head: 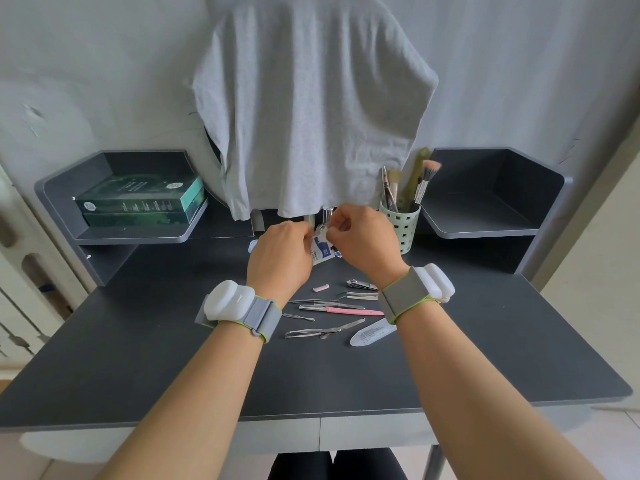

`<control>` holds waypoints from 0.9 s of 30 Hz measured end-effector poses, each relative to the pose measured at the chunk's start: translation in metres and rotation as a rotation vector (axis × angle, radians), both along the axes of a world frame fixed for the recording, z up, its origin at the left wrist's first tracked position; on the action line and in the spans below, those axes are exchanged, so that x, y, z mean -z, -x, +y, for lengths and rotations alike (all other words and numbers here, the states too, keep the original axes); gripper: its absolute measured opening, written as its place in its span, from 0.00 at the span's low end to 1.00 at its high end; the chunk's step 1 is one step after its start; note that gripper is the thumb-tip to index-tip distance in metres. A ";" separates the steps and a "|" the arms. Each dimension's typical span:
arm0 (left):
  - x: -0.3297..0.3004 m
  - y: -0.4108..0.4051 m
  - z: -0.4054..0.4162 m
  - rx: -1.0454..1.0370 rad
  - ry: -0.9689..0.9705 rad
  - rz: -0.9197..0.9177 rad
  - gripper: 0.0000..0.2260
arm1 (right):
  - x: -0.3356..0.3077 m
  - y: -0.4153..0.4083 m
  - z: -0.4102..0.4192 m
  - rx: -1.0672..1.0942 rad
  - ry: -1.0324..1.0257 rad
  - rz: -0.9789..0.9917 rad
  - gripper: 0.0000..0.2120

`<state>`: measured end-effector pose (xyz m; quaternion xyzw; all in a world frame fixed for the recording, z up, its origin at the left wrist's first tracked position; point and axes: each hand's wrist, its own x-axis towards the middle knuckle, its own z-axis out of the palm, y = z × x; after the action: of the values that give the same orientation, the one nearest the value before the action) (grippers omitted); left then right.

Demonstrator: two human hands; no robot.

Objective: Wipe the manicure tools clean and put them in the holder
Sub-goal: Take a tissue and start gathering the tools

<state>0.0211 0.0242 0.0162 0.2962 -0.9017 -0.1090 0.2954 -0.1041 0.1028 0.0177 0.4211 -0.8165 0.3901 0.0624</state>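
Both my hands pinch one small white-and-blue wipe packet [321,250]: left hand [281,258], right hand [363,239], held above the table [138,341]. Nearest me lie the metal tools [325,331], one white file [372,335], one pink-handled razor [341,310], one nail clipper [362,284]. Farther right stands one perforated holder [403,226] with brushes.

left hand [280,252] and right hand [363,237] pinch a small white-and-blue packet [321,249] together above the table [138,341]. metal manicure tools [332,306] lie loose beneath the wrists. green perforated holder [403,225] stands right, containing brushes.
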 end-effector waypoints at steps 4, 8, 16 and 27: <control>0.006 -0.004 -0.002 -0.011 -0.002 0.005 0.12 | -0.003 0.001 0.001 0.002 0.031 -0.028 0.04; 0.009 -0.007 -0.001 -0.033 -0.014 0.018 0.13 | -0.004 -0.005 -0.002 -0.036 0.075 -0.050 0.01; 0.006 -0.025 -0.003 -0.089 -0.054 0.034 0.12 | -0.007 -0.028 -0.012 -0.116 0.090 -0.119 0.05; 0.021 -0.074 -0.016 -0.208 -0.122 0.095 0.12 | 0.002 -0.076 -0.027 -0.235 0.068 -0.072 0.14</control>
<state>0.0949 0.0085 -0.0049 0.4001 -0.8428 -0.1465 0.3289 -0.0286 0.0757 0.0152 0.4970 -0.7496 0.4372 0.0011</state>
